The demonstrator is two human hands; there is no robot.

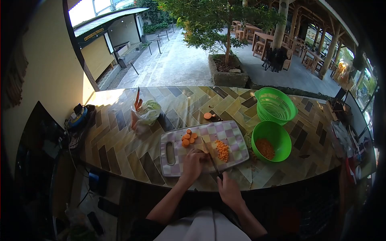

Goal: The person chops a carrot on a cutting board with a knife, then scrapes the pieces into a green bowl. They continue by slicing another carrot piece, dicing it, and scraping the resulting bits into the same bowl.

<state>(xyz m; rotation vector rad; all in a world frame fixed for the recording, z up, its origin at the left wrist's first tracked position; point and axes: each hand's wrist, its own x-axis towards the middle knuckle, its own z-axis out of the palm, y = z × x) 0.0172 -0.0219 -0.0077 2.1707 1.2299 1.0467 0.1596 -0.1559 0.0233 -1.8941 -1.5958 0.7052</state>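
Viewed through the head camera, the right hand (230, 189) is at the near edge of the tabletop (116, 136). Its grip is closed around the black handle of the kitchen knife (212, 158). I read the blade's long axis as running from this grip away from the body and slightly to the left, across the cutting board (237, 133).

The left hand (192, 165) is on the board, immediately left of the blade. Its fingers are drawn together, with the tips directed toward the blade. The hand covers whatever lies beneath the fingertips; I cannot tell whether the grip is clamped on a piece.

Diced carrot (222, 151) lies on the opposite side, right of the blade and nearer the knife than the left hand. The blade therefore separates the left fingertips from the dice. Carrot slices (185, 142) lie just beyond the left hand, toward the board's slotted end.

Right of the board, a green bowl (284, 138) contains small orange pieces (264, 148). Beyond the board's far edge is a carrot piece (207, 115). A green colander (277, 105) is beyond the bowl; a plastic bag (151, 112) of leafy vegetable is at far left.
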